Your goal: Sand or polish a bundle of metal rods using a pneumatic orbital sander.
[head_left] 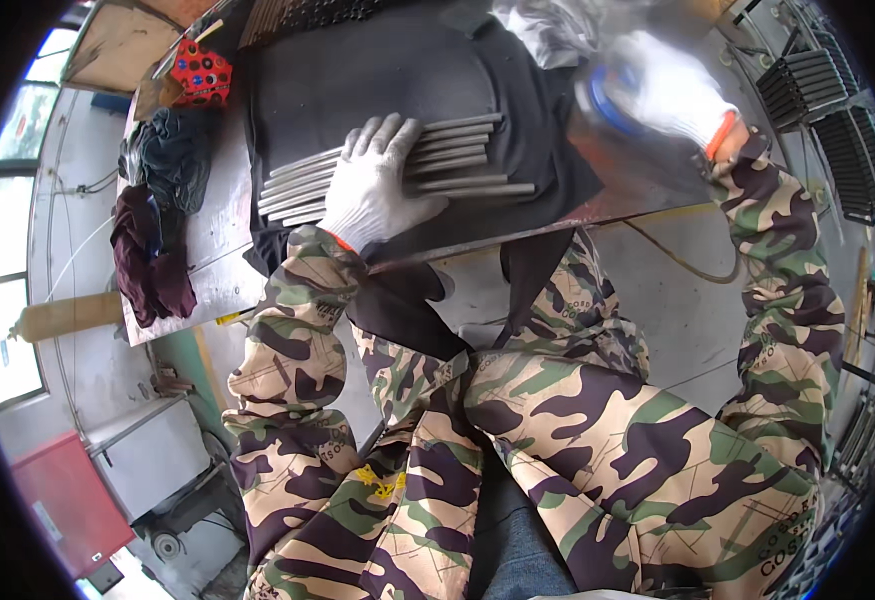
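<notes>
Two gloved hands (373,185), several rods (455,144)

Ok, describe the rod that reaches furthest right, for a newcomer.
Find the black cloth on the table. On it, grey rods lie under the white-gloved left hand. The protruding rod has its right end past all its neighbours' ends.

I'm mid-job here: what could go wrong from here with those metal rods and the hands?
The metal rods lie side by side under the left hand with no tie visible, so uneven pressure might roll them apart. Their right ends are uneven; the rod sticking out farthest might get snagged. The right hand is blurred at a blue round object; its grip can't be judged, so a fumble is possible.
</notes>
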### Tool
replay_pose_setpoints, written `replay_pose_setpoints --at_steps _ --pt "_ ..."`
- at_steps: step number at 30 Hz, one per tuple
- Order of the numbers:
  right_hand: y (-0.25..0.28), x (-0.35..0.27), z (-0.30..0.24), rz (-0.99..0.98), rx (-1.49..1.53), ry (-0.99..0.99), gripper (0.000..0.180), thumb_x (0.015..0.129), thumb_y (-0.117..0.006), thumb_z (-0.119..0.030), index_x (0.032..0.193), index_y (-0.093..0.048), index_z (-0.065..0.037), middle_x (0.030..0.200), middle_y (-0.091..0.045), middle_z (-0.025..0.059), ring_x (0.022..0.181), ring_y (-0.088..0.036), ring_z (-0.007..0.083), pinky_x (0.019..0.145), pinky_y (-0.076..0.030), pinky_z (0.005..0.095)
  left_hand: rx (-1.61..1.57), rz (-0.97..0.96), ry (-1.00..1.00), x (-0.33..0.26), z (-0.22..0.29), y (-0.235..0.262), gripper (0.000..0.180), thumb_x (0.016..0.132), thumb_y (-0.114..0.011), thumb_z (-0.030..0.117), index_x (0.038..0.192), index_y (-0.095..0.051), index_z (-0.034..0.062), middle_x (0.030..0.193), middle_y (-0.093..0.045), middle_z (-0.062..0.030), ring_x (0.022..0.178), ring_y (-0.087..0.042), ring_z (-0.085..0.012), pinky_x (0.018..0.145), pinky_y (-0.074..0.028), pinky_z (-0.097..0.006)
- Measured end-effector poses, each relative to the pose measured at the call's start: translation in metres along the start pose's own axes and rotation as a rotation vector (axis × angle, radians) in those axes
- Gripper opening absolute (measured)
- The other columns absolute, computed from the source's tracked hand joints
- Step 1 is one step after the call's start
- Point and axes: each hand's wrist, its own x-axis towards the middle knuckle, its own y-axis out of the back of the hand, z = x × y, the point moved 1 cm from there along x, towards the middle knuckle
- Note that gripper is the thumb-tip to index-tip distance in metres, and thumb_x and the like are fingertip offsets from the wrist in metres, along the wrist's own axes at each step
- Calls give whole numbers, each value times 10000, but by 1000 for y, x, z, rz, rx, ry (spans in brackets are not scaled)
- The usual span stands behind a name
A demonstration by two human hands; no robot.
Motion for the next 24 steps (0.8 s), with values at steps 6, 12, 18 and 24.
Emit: replay_pose_setpoints --at_steps 6,12,18,24 --pt "5 -18 19 -131 -62 -82 251 946 -664 -343 1080 -678 -131 1051 -687 141 996 -691 383 878 -560 489 6 -7 9 7 3 17 909 707 -856 440 1444 -561 -4 1389 -619 -242 1309 -570 -409 1167 -406 -515" --pt "-6 -19 11 -148 -136 -123 273 911 -669 -313 1119 -667 -137 1096 -679 141 1055 -674 392 888 -562 515 33 15 63 -19 -15 7 999 703 -875 444 1516 -496 4 1518 -517 -257 1447 -442 -441 1237 -330 -535" --pt "-23 -21 -13 -31 -162 -16 367 882 -710 -294 1201 -644 -123 1191 -662 142 1086 -656 407 916 -555 508 71 12 228 -77 -78 20 1120 637 -898 513 1546 -462 23 1588 -445 -269 1527 -335 -454 1278 -222 -574" --pt "-40 -40 -123 271 312 235 604 751 -846 -240 1293 -633 -83 1279 -641 157 1259 -580 370 1085 -472 493 99 5 460 -143 -139 19 1206 615 -904 512 1601 -396 38 1660 -350 -267 1580 -229 -450 1297 -220 -522"
